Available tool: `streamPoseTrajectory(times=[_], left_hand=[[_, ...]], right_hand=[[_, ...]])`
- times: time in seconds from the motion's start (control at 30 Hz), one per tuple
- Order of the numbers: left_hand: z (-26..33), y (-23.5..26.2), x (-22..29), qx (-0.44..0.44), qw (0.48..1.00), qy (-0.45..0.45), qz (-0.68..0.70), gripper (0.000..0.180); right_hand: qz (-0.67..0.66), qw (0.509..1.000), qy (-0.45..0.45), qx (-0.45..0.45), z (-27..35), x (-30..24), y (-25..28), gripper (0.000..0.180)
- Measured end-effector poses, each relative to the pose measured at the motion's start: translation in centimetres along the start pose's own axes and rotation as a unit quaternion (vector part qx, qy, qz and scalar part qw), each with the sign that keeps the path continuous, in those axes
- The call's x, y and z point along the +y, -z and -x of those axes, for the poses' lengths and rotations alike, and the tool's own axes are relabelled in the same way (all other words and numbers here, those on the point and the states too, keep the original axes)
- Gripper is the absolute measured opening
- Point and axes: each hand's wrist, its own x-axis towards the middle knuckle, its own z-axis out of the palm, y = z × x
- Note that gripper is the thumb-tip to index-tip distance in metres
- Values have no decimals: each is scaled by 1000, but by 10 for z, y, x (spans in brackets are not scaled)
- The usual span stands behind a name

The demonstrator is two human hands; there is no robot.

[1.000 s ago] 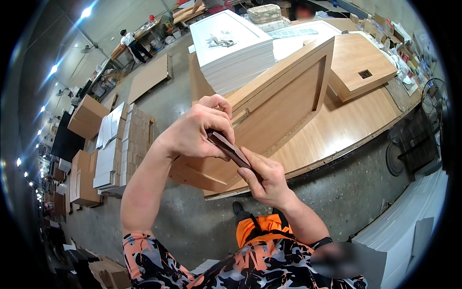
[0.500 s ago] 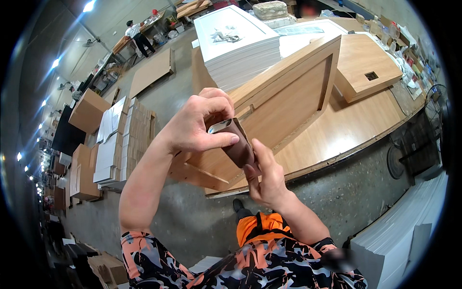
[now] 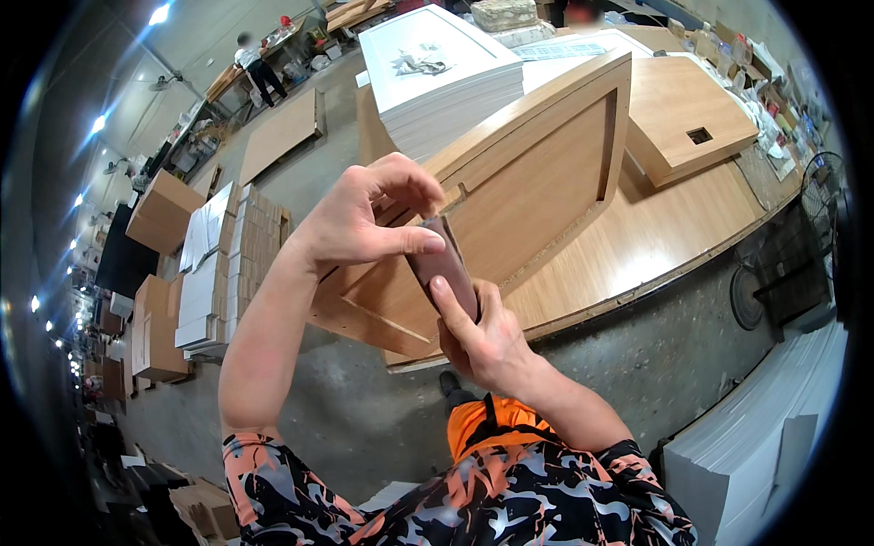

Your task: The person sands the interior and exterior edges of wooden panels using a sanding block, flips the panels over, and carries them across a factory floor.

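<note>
In front of my chest I hold a narrow block wrapped in a brown sheet, which looks like a sanding block point(image 3: 452, 289) with sandpaper around it. My left hand point(image 3: 369, 214) pinches its upper end, thumb on the near face and fingers curled over the top. Around the lower end closes my right hand point(image 3: 496, 341), thumb lying along the brown face. Just behind both hands a framed wooden panel point(image 3: 537, 182) stands tilted on the wooden worktable point(image 3: 665, 246). Part of the panel's left side is hidden by my left hand and arm.
A stack of white panels point(image 3: 455, 100) stands behind the wooden panel, with a crumpled cloth point(image 3: 421, 62) on top. A wooden box-like piece point(image 3: 692, 118) lies at the right. Flat cartons point(image 3: 246, 264) are piled at the left, white sheets point(image 3: 746, 446) at the lower right, beside a fan point(image 3: 819, 200).
The block has turned so its open rounded end no longer shows. My right thumb has moved up onto its face, and my left fingers have lifted slightly from the end.
</note>
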Motion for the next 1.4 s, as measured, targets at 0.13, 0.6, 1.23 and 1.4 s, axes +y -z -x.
streamPoseTrajectory(times=[0.13,0.6,1.23,1.4], left_hand=[[-4,-1,4,56,998,-30,-30,52],[-8,-29,19,77,987,50,-132,39],[-3,-31,25,114,981,34,-152,36],[-1,-36,26,118,983,70,-124,37]], right_hand=[[-104,993,-53,-21,15,-2,-10,72],[-80,980,-151,-103,-49,-20,1,72],[-70,976,-204,18,-24,-53,-33,75],[-79,975,-207,4,-18,-47,-32,75]])
